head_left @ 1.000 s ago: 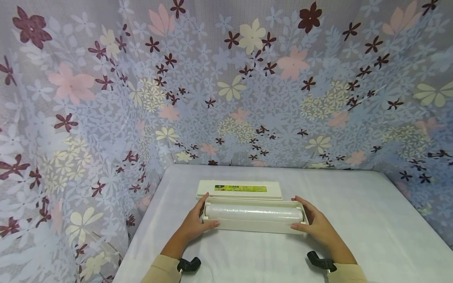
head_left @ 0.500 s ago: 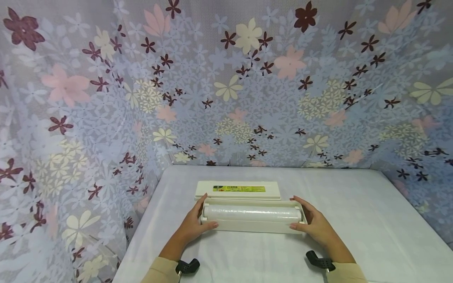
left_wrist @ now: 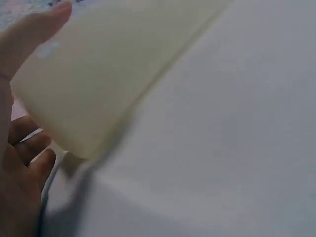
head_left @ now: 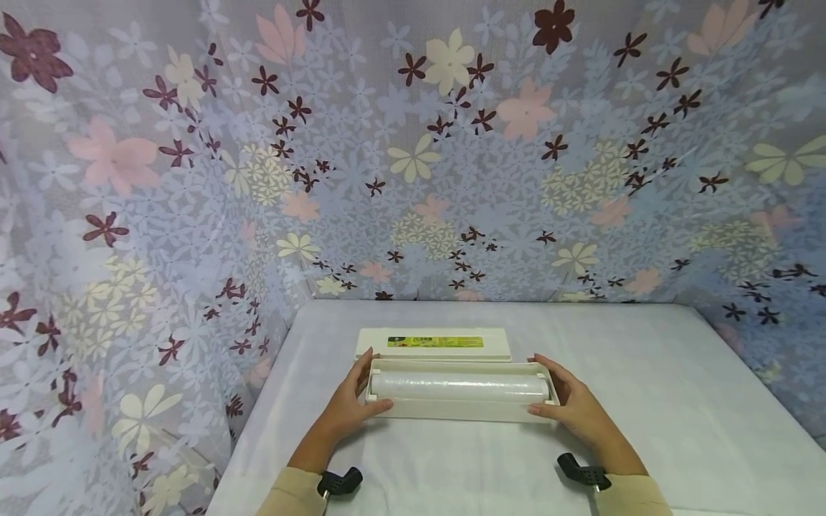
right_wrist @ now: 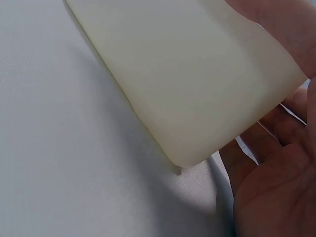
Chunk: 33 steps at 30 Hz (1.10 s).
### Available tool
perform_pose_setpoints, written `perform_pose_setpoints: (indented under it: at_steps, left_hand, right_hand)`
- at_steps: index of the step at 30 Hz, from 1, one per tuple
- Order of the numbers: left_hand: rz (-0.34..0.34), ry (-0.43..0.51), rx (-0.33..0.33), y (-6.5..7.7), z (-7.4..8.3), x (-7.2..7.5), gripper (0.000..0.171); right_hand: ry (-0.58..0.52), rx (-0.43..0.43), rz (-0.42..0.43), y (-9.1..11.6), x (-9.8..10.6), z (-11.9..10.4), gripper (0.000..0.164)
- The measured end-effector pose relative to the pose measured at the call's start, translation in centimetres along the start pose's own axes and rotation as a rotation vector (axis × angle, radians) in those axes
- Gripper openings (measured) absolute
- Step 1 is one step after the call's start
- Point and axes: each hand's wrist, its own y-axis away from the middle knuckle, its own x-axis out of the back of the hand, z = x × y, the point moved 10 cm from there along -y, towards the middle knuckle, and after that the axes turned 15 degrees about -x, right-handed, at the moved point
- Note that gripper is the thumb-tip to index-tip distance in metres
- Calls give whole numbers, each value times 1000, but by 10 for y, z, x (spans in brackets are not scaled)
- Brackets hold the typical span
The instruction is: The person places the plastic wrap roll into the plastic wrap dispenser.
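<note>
A long white cling film box [head_left: 464, 411] lies crosswise before me with its top off. Inside it, a roll of clear cling film [head_left: 461, 386] stretches nearly from end to end. My left hand [head_left: 351, 403] grips the left end, thumb along the front wall and fingers round the far side. At the opposite end my right hand [head_left: 578, 407] holds it the same way. Both wrist views show the plain front wall between thumb and fingers, with a shadow under its lower edge. Whether the box touches the table I cannot tell.
Just behind the box lies its white lid [head_left: 371, 345], bearing a yellow-green label [head_left: 435, 342]. A pale cloth covers the table [head_left: 677, 401]. Flowered curtain fabric [head_left: 413, 208] hangs along the back and both sides.
The head view has shifted slightly. Both hands keep their grip on the box, which stays in nearly the same place in front of the lid.
</note>
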Motion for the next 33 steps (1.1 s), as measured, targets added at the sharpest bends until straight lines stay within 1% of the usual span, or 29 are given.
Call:
perform_pose_setpoints:
  at_steps: [3, 7, 9, 10, 12, 14, 15, 17, 19, 20, 23, 24, 25, 26, 28, 29, 31, 33]
  left_hand:
    - [36, 14, -82, -3, 10, 14, 96]
    - [144, -3, -189, -15, 27, 42, 75]
    - [190, -41, -217, -24, 32, 56, 69]
    - [203, -67, -227, -29, 34, 61, 68]
    - [198, -139, -223, -39, 32, 68, 67]
    - [156, -220, -194, -50, 27, 72, 69]
    - [124, -258, -173, -56, 22, 72, 69]
    - [35, -335, -124, -69, 9, 69, 73]
    - [-82, -411, -61, -78, -7, 64, 80]
    - [-151, -443, -36, -83, -15, 58, 84]
    - [-343, -542, 15, -91, -36, 41, 98]
    - [-396, -572, 23, -93, -42, 36, 102]
    - [-434, -591, 29, -94, -47, 32, 106]
    - [-456, -600, 36, -96, -52, 28, 110]
    - [-464, -609, 55, -98, -60, 24, 117]
    - [-457, -614, 61, -99, -63, 22, 119]
    - [-421, -617, 71, -101, -68, 19, 121]
    - [-385, -626, 54, -101, -69, 17, 119]
  right_hand:
    - [4, 10, 2, 0, -1, 0, 101]
    - [10, 1, 9, -1, 0, 1, 103]
    - [12, -11, 18, -1, 1, 2, 104]
    - [12, -12, 17, -1, 1, 2, 104]
    - [19, -12, 15, -1, 0, 3, 103]
    - [27, -11, 15, -1, -1, 3, 103]
    - [29, -5, 16, -1, -1, 3, 102]
    - [23, 11, 10, 0, 0, 2, 102]
    - [12, 20, 9, -1, -1, 2, 103]
    - [11, 23, 10, -1, 1, 3, 102]
    - [11, 26, -1, 0, 2, 4, 103]
    - [11, 24, 1, 0, 2, 4, 103]
    - [5, 27, -2, 0, 2, 4, 103]
    - [5, 31, -5, 0, 2, 3, 103]
    - [0, 38, -7, 1, 2, 2, 103]
    - [0, 40, -5, 1, 3, 2, 103]
    - [9, 37, 0, 1, 3, 2, 104]
    - [20, 24, 6, 2, 5, 3, 104]
